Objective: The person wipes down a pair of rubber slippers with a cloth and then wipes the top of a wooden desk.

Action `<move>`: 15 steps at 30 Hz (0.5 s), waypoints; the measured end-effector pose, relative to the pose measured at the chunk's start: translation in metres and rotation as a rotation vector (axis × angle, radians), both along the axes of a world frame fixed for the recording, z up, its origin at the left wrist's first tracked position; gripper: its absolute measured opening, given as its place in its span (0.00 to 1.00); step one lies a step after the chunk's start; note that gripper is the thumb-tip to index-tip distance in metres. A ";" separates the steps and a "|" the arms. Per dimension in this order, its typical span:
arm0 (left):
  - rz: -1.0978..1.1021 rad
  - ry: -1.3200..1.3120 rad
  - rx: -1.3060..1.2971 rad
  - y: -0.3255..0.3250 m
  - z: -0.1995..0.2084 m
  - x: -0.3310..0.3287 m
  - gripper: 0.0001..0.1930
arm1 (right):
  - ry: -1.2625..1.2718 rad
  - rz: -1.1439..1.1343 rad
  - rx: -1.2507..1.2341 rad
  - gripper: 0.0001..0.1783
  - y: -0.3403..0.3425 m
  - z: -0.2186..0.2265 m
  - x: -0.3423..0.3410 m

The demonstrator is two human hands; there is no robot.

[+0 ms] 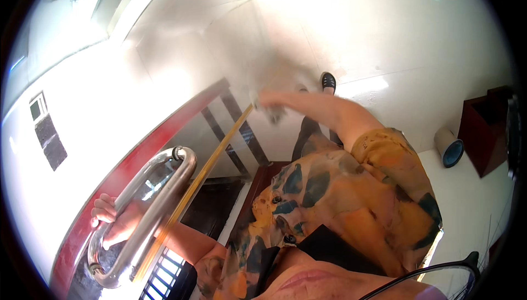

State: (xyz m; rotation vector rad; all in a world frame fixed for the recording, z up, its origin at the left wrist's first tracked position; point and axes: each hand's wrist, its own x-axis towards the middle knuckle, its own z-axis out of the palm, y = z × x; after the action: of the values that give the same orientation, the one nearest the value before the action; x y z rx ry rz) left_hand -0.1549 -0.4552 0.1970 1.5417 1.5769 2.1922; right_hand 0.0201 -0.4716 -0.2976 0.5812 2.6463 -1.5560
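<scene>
Gripping a glass door [219,129] from both sides, the person stands close against its edge. The left hand [110,220] shows through the glass behind a curved steel handle [148,212]; its fingers [101,206] are curled, though whether they close on the far side of the handle or just rest against the pane cannot be told. The right hand [269,102] is stretched forward and down at arm's length, pressed on a pale rag [274,114] bunched under the palm and held against the lower part of the door. The hand is blurred, so how its fingers lie around the rag is unclear.

A brass-coloured strip [211,160] runs along the door's edge, and a red band [126,173] crosses the wall or frame seen behind the glass. The person wears an orange patterned shirt [357,190] with dark blue blotches. One foot in a black sandal [328,82] stands on the white tiled floor [384,31]. At the right stand a dark red wooden box [486,129] and a pale cylinder with a blue end [450,149], close together.
</scene>
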 end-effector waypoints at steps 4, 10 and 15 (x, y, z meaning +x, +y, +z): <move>-0.319 -0.067 -0.027 -0.007 -0.013 -0.048 0.24 | -0.005 0.042 -0.196 0.12 -0.086 0.023 0.054; 0.234 0.507 0.121 0.015 -0.050 -0.091 0.14 | -0.547 -1.132 -0.491 0.19 -0.033 0.069 0.295; 0.206 0.392 -0.018 0.063 -0.116 -0.078 0.14 | -0.440 -2.672 -0.136 0.25 -0.137 0.133 0.495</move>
State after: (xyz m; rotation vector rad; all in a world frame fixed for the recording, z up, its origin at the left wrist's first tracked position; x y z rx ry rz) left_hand -0.2334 -0.3922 0.0808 1.9817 1.9316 2.0500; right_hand 0.5153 -0.6091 -0.1642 3.7870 -0.0968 -0.5132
